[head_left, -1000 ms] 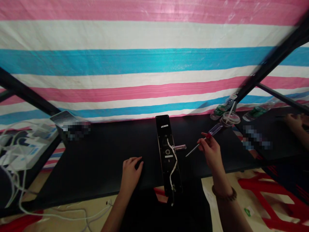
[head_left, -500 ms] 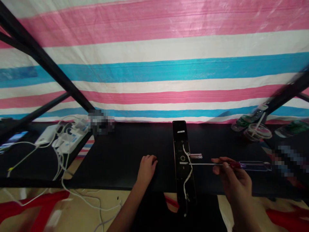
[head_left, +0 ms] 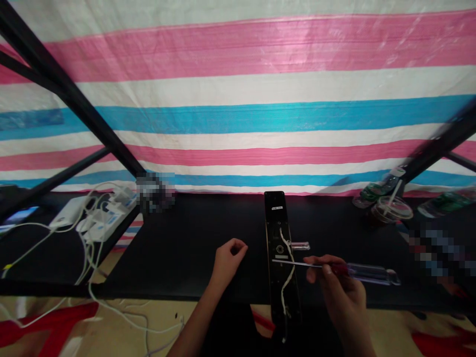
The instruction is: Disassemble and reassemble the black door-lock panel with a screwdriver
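Note:
A long black panel, which looks like a door-lock body, lies on the black table with its lower end past the near edge. A white cable runs along it. My right hand grips a screwdriver with a clear purple-red handle; its shaft reaches left over the panel and the cable. Whether the tip touches the panel I cannot tell. To the left of the panel, my left hand is held with thumb and fingertips together; anything between them is too small to make out.
A small shiny strip sticks out at the panel's right side. Bottles and a lidded cup with a straw stand at the back right. At the left are a power strip and tangled white cables. Black metal posts slant at both sides.
My right hand has moved left with the screwdriver, whose tip now reaches further across the panel. My left hand has risen slightly, its thumb and fingers closing into a pinch.

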A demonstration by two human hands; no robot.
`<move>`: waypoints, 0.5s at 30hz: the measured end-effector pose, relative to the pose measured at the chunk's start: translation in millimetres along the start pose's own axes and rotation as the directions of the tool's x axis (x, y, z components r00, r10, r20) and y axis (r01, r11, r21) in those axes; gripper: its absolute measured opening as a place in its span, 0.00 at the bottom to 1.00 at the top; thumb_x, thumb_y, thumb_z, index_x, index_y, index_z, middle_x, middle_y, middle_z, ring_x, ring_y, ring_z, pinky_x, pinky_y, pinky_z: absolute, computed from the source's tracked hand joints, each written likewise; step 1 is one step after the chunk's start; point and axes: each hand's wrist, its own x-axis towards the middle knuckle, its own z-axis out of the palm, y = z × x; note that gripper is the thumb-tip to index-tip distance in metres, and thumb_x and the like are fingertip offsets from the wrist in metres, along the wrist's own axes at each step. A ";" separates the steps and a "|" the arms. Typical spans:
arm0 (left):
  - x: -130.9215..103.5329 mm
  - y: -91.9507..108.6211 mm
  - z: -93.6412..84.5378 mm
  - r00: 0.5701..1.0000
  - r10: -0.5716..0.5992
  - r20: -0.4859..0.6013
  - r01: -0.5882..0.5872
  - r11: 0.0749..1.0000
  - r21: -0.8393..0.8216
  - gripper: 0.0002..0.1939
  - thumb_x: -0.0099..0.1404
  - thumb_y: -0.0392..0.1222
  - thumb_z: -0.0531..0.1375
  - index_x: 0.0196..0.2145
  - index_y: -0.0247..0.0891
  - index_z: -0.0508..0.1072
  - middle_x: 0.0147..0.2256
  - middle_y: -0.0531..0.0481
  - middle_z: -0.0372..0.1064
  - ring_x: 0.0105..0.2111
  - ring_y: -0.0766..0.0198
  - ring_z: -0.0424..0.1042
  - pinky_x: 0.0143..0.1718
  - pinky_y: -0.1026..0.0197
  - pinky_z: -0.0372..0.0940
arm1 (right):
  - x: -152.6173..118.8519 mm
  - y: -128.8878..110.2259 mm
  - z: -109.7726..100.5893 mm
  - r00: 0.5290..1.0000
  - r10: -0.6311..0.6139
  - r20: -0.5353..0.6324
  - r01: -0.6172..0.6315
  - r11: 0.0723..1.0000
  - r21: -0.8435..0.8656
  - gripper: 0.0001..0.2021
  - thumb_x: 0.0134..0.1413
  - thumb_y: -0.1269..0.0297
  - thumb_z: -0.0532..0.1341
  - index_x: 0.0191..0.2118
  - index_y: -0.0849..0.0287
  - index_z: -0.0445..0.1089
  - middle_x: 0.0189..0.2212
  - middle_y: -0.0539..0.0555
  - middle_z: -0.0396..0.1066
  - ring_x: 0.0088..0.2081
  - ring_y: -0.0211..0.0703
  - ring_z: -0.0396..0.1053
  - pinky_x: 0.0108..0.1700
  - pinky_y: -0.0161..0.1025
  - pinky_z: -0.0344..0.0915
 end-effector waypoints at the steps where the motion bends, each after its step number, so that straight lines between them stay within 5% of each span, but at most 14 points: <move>1: -4.3 6.1 4.0 1.000 -0.019 -0.012 0.018 0.997 -0.072 0.10 0.63 0.46 0.62 0.36 0.37 0.78 0.32 0.47 0.77 0.34 0.59 0.75 0.38 0.57 0.69 | -2.2 -0.2 2.9 1.000 -0.003 0.016 0.003 1.000 0.009 0.10 0.60 0.56 0.66 0.42 0.55 0.74 0.39 0.59 0.80 0.29 0.43 0.75 0.39 0.46 0.75; 3: -14.9 19.9 14.0 0.996 -0.089 -0.020 0.081 0.958 -0.275 0.15 0.62 0.48 0.63 0.42 0.36 0.78 0.35 0.46 0.78 0.34 0.61 0.76 0.36 0.59 0.70 | -6.5 -0.4 9.2 0.999 -0.020 0.046 0.019 1.000 0.022 0.09 0.61 0.56 0.65 0.43 0.54 0.73 0.38 0.58 0.81 0.30 0.45 0.76 0.41 0.48 0.75; 5: -25.8 35.3 24.2 0.961 -0.265 0.078 0.249 0.704 -0.665 0.16 0.56 0.45 0.70 0.40 0.34 0.80 0.34 0.45 0.78 0.32 0.63 0.76 0.35 0.62 0.71 | -10.3 -0.7 15.3 0.996 -0.051 0.068 0.049 0.998 0.035 0.08 0.62 0.57 0.65 0.43 0.53 0.72 0.35 0.57 0.81 0.32 0.47 0.78 0.44 0.51 0.75; 8: -37.0 58.1 33.7 0.885 -0.396 0.246 0.384 0.320 -0.866 0.14 0.51 0.39 0.74 0.36 0.35 0.80 0.32 0.47 0.78 0.29 0.67 0.76 0.31 0.67 0.72 | -14.2 -3.8 22.6 0.990 -0.107 0.094 0.104 0.994 0.036 0.05 0.64 0.59 0.63 0.43 0.51 0.71 0.35 0.54 0.81 0.35 0.47 0.79 0.47 0.52 0.74; 15: -39.8 95.5 25.9 0.849 -0.467 0.246 0.324 0.092 -0.942 0.05 0.59 0.29 0.69 0.34 0.33 0.78 0.33 0.45 0.79 0.30 0.64 0.79 0.32 0.67 0.76 | -22.1 -23.1 36.2 0.943 -0.297 0.149 0.293 0.955 0.045 0.02 0.67 0.63 0.60 0.43 0.50 0.69 0.39 0.53 0.82 0.37 0.45 0.81 0.41 0.43 0.76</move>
